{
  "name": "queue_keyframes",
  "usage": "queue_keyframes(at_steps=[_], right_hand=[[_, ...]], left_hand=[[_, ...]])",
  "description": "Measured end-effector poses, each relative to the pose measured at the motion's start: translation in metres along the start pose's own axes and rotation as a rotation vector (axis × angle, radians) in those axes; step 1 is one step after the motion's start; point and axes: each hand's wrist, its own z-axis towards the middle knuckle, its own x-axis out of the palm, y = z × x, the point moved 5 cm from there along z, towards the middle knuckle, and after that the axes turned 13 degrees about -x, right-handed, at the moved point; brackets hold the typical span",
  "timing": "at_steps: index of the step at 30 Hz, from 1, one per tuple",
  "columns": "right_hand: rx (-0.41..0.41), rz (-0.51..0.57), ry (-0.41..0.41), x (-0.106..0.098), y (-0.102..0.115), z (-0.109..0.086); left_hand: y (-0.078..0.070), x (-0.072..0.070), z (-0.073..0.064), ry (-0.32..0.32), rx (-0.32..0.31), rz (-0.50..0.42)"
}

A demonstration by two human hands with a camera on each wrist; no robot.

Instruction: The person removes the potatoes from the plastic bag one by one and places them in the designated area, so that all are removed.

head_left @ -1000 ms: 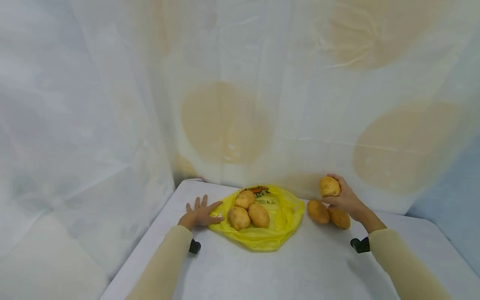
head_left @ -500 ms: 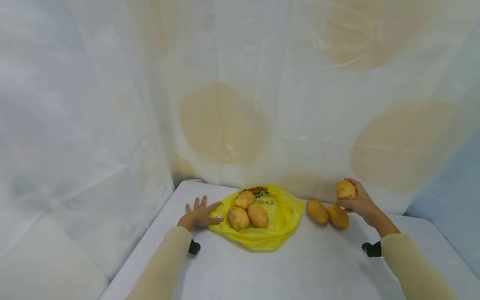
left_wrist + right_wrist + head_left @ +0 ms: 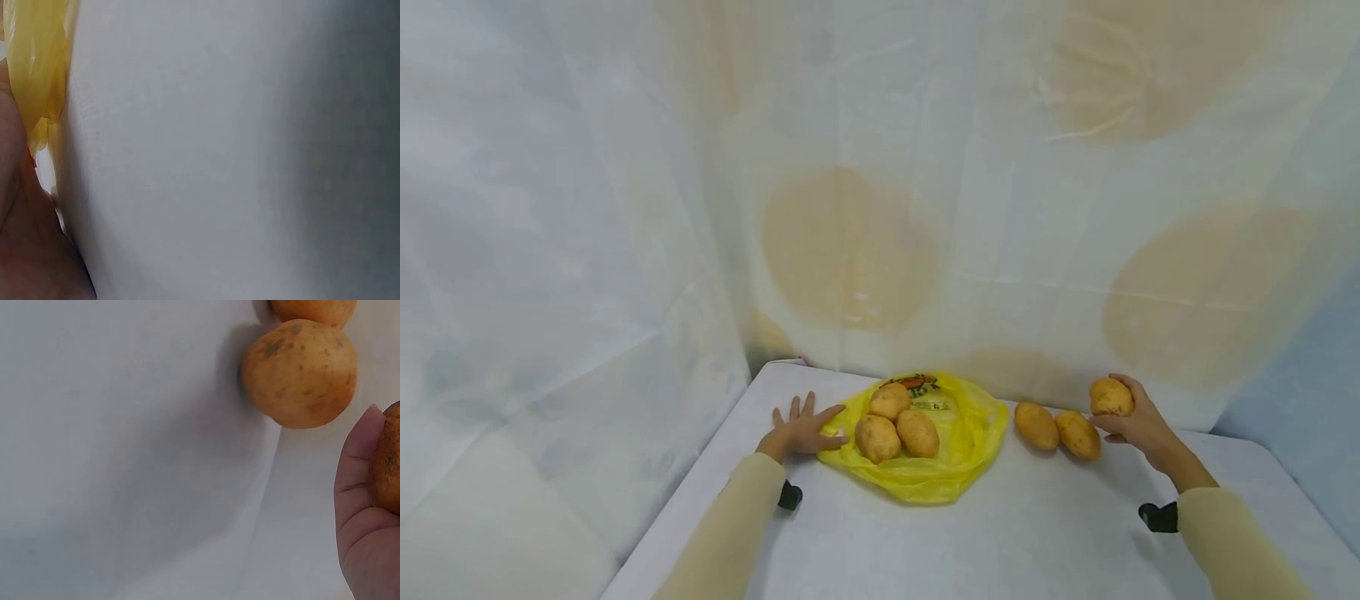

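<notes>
Right grip: the right hand [image 3: 1142, 421] is curled partway, thumb on the near side, fingers at the far side, around one held potato [image 3: 1111, 397].
Held potato, position: within the right hand, toward the table's rear edge; contact with the surface below cannot be confirmed.
Held potato, handling: judged firm, moderately weighty and dry-skinned, hence not very slippery; a drop could bruise it. Best hold is across the girth, thumb opposed to fingers (the rounded ends would offer less purchase).
Loose pair: the nearer loose potato [image 3: 1078, 435] lies just left of the right hand, with the farther loose potato [image 3: 1037, 426] just beyond it; whether the two touch is unclear. Dark specks show on the skin in the right wrist view.
Left hand: the left hand [image 3: 801, 427] is palm down with fingers spread, thumb and forefinger at the left edge of the yellow bag [image 3: 951, 489]; nothing is seen in its grasp.
Yellow bag: thin film, judged light, limp and easily dragged; spread flat, printed toward the rear.
Bag load: three clustered potatoes [image 3: 917, 432] on its left half; inside or on top, cannot tell.
Support: white-covered table [image 3: 1000, 550].
</notes>
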Motion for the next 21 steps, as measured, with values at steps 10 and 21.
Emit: queue_keyframes(at_steps=[10,21], right_hand=[[0.034,-0.016,-0.035,-0.011,-0.023,-0.011],[0.12,0.068,-0.005,-0.016,-0.041,-0.019]], left_hand=[[-0.001,-0.001,0.001,0.008,-0.001,-0.001],[0.002,0.002,0.004,-0.001,0.009,0.01]])
